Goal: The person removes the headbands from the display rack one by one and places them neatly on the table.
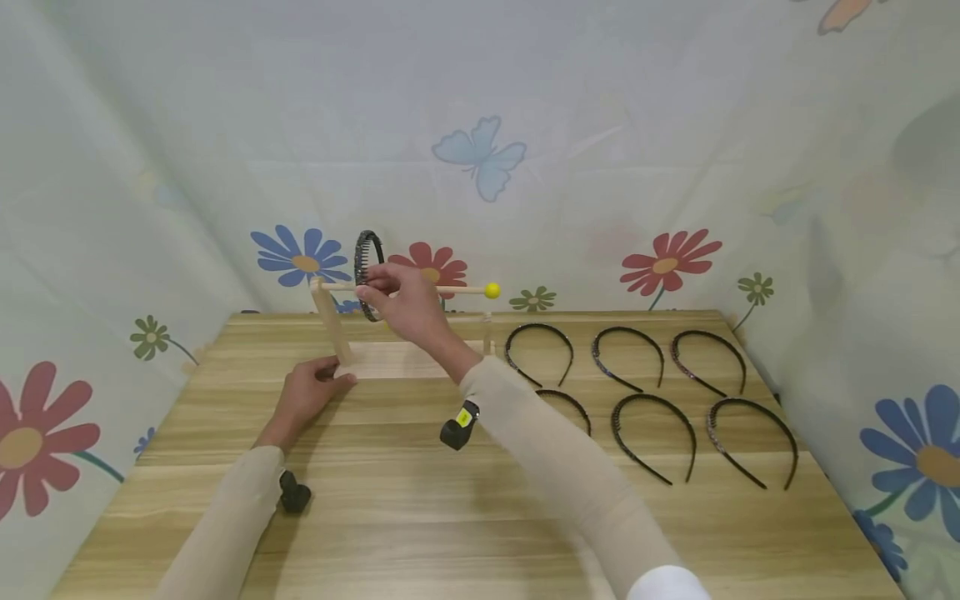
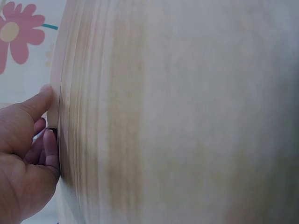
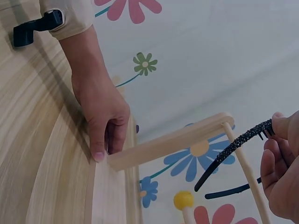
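Note:
My right hand (image 1: 408, 304) pinches a black toothed headband (image 1: 362, 258) with a dark beaded band. The headband is around the upper rod (image 1: 465, 290) of a wooden stand; in the right wrist view its two arms (image 3: 208, 176) pass on either side of that rod. A yellow ball (image 1: 492, 290) caps the rod's right end. Down at the tabletop, my left hand (image 1: 303, 396) grips the left end of the stand's base (image 1: 405, 360), thumb in front and fingers behind, beside the upright post (image 1: 330, 321). Some right fingers are hidden in the right wrist view.
Several more headbands lie in two rows on the table's right side, such as a blue-trimmed headband (image 1: 628, 358) and a front-row headband (image 1: 654, 437). A second yellow ball (image 3: 183, 200) tops another rod. Behind the wooden table (image 1: 360, 517) hangs a flowered cloth (image 1: 570, 208).

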Motion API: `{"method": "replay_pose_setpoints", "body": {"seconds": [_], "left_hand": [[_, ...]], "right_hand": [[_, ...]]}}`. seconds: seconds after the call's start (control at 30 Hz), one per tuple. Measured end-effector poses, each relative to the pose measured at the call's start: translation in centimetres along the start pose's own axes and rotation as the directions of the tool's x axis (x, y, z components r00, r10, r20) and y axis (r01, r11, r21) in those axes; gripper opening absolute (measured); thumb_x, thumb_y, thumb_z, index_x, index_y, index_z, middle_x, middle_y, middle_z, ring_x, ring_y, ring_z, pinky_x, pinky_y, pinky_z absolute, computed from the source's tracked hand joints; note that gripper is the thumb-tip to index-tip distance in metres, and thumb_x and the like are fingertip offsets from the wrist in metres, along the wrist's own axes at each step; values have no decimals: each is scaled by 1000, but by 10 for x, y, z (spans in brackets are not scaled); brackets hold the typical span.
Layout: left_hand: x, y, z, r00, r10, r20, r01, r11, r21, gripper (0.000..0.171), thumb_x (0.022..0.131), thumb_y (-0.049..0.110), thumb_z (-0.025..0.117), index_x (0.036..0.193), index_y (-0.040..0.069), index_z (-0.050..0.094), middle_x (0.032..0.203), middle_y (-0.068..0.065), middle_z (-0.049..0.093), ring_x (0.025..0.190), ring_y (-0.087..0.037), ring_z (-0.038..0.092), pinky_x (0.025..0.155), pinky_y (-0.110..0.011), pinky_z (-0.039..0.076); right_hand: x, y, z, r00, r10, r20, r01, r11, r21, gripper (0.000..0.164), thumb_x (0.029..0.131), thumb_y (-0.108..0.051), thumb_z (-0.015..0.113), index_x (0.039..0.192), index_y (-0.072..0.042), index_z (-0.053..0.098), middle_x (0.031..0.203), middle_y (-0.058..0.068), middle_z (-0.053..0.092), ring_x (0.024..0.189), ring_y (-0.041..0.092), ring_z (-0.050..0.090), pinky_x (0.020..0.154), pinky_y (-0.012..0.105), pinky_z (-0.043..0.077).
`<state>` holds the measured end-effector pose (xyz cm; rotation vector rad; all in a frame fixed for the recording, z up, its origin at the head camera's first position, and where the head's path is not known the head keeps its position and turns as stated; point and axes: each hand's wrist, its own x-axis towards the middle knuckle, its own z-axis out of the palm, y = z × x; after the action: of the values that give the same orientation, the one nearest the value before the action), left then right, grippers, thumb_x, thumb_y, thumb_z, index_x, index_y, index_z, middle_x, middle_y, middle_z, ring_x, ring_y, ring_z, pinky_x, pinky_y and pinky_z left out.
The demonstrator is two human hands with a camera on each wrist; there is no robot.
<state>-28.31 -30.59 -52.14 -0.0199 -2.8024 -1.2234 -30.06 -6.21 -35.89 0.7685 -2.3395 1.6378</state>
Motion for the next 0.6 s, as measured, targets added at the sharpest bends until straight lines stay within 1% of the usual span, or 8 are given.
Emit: {"method": "replay_pose_setpoints", "body": {"seconds": [0.07,0.2,0.37,0.47,0.6], "left_hand": [[0,-1,0,1000,-7,2,7,1000,-1,58,96,33,75,140,-2,60,123,-23,70,108,-34,70,93,-48,54],[1,-2,0,1000,-13,9,13,1000,-6,60,95,33,75,141,-2,58,126,-24,69,111,-36,69,95,-51,54],[1,-2,-1,1000,-14,21,14,1000,-9,62,95,32,75,142,-5,56,131,-26,65,115,-40,66,98,-54,53],[0,-1,-1,1000,-17,21,17,1000,-10,63,96,32,75,142,-6,55,133,-27,64,117,-41,66,98,-54,53],[1,-1,-1,1000,-15,22,16,1000,-11,63,96,33,74,143,-5,55,133,-27,64,117,-41,66,98,-54,53]], "right_hand": [[0,0,-4,1000,-6,-6,6,1000,-3,29,96,-22,75,119,-6,73,101,3,77,91,9,70,65,19,53],[-2,1,-13,1000,-6,-22,5,1000,-9,29,95,-22,75,118,-5,73,105,6,77,94,12,72,70,19,55],[-3,1,-24,1000,21,-22,-21,1000,-10,35,95,-25,75,125,-6,72,110,5,75,97,12,71,73,20,56],[-4,1,-31,999,27,-27,-27,1000,-12,36,95,-25,75,127,-8,71,109,4,76,96,12,71,74,21,56],[-6,3,-41,999,12,-45,-13,999,-32,34,95,-26,76,123,-8,73,107,4,77,95,12,72,76,23,57]]}}
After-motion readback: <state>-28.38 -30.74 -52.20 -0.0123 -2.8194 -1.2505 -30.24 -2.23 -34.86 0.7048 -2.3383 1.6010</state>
